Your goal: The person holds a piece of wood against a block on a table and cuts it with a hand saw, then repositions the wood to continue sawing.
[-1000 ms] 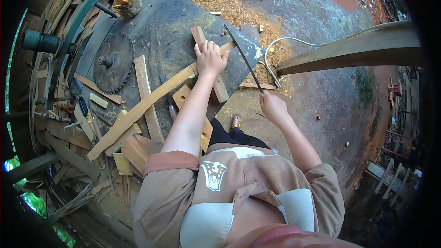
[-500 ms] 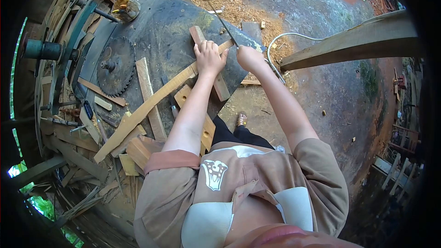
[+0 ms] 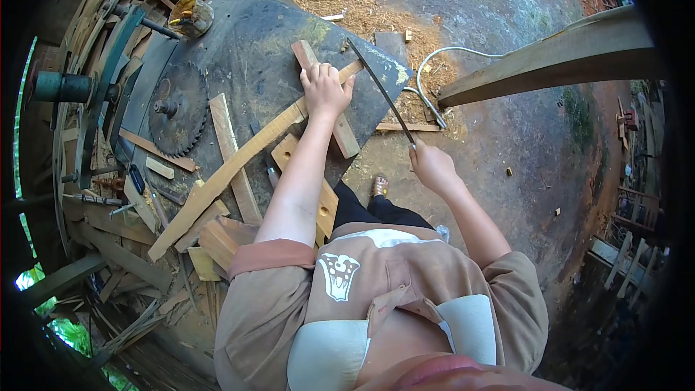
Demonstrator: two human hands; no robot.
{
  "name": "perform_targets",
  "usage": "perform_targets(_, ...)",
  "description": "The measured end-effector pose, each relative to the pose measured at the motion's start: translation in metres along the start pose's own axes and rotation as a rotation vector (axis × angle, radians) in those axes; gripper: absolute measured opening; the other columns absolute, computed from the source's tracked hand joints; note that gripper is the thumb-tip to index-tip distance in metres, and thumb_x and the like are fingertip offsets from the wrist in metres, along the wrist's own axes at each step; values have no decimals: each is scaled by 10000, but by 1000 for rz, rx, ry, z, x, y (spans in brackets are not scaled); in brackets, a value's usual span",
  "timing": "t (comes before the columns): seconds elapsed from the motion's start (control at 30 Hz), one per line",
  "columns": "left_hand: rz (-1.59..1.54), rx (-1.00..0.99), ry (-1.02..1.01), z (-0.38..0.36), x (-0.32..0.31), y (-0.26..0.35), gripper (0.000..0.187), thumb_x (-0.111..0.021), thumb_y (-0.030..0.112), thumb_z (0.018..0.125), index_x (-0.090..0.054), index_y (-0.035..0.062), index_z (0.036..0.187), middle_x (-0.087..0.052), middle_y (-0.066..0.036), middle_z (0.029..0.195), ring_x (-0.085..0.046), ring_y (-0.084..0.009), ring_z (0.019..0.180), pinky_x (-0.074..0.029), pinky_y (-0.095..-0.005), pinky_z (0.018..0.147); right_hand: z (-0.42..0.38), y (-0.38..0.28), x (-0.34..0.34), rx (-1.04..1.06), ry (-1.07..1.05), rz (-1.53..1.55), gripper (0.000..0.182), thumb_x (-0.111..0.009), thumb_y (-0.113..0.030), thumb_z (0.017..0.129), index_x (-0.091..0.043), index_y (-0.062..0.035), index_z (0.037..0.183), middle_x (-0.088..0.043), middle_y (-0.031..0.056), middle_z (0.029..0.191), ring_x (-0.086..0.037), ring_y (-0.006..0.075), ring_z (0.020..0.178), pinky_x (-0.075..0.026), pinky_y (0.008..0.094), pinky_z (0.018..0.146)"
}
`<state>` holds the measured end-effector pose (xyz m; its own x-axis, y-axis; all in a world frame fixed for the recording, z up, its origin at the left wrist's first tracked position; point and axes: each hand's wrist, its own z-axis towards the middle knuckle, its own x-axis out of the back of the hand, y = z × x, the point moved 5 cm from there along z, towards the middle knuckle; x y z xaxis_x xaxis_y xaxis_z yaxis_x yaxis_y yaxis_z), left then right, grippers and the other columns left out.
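Note:
My left hand presses down on a long wooden strip, its fingers curled over it where the strip crosses a thicker wooden block. The strip runs diagonally over the dark worktable, its far end just beyond my fingers. In my right hand is the handle of a handsaw, closed in my fist and held out past the table edge. The saw's long narrow dark blade, seen nearly edge-on, slants up and left to the strip's far end.
A toothed circular saw blade lies at the table's left. Behind it stands a tub of small items. Offcuts and a drilled wooden piece lie near my left arm. A large timber beam juts in from the right, beside a pale hose.
My right hand has drawn the handsaw back toward me and to the right, away from the strip's end. My left hand stays on the strip.

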<state>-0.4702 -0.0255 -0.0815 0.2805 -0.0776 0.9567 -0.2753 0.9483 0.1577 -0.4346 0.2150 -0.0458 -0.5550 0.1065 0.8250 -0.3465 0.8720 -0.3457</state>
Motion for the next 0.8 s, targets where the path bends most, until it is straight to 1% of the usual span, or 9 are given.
perform_targets(0.17, -3, -11, 16, 0, 1, 0, 419, -506, 433, 815, -570, 29, 905, -548, -104, 1031, -440, -257, 1080, -259, -485, 973, 61, -22, 9, 63, 39, 14, 286, -386, -242, 884, -562, -18, 898, -617, 214, 800, -603, 371, 769, -469, 467, 681)
perform_targets(0.23, 1, -3, 10, 0, 1, 0, 424, -506, 437, 814, -572, 28, 903, -549, -103, 1030, -442, -259, 1074, -261, -482, 972, 94, -36, 15, 74, 44, 30, 301, -374, -259, 898, -526, 0, 878, -609, 212, 820, -584, 388, 783, -453, 477, 692)
perform_targets(0.27, 0, -7, 9, 0, 1, 0, 424, -506, 437, 814, -572, 28, 903, -549, -103, 1030, -442, -259, 1074, -261, -482, 972, 110, -43, 16, 68, 22, 30, 305, -375, -259, 896, -537, -1, 883, -613, 211, 839, -588, 381, 801, -457, 471, 705)
perform_targets(0.33, -1, -1, -1, 0, -2, -1, 446, -474, 455, 821, -566, 28, 906, -530, -101, 1029, -418, -251, 1080, -226, -469, 990, 129, -53, 17, 60, 2, 28, 309, -376, -258, 895, -548, -2, 888, -616, 209, 858, -592, 375, 819, -460, 465, 718)
perform_targets(0.4, -2, -2, 1, 0, -3, -1, 446, -474, 456, 821, -567, 28, 905, -530, -100, 1030, -417, -251, 1080, -226, -468, 990, 138, -58, 20, 59, 28, 10, 250, -402, -167, 841, -580, -23, 941, -630, 186, 917, -610, 329, 880, -480, 426, 748)
perform_targets(0.5, -5, -1, 5, 0, -2, -1, 447, -474, 457, 821, -568, 28, 902, -531, -101, 1029, -418, -251, 1078, -226, -468, 990, 132, -56, 18, 52, 66, 9, 245, -409, -164, 832, -582, -24, 933, -628, 190, 920, -609, 334, 881, -479, 428, 745)
perform_targets(0.7, -15, 1, 11, 0, 0, 0, 443, -473, 453, 822, -573, 28, 893, -536, -101, 1018, -421, -251, 1071, -228, -471, 986, 94, -39, 6, 24, 39, 24, 216, -408, -161, 835, -562, -19, 887, -623, 204, 874, -606, 356, 839, -474, 443, 719)
perform_targets(0.73, -10, 2, 16, -1, 1, 0, 442, -473, 452, 822, -574, 27, 892, -537, -101, 1014, -422, -252, 1068, -228, -471, 985, 85, -33, 2, 66, 59, 26, 288, -381, -263, 895, -518, -10, 882, -606, 217, 807, -587, 381, 791, -453, 480, 687)
perform_targets(0.8, -13, 5, 3, -1, 0, 0, 443, -472, 452, 823, -576, 27, 897, -538, -101, 1016, -422, -253, 1069, -228, -470, 985, 62, -20, -3, 57, 57, 2, 283, -383, -263, 894, -515, -12, 884, -605, 218, 801, -585, 383, 785, -452, 481, 681)
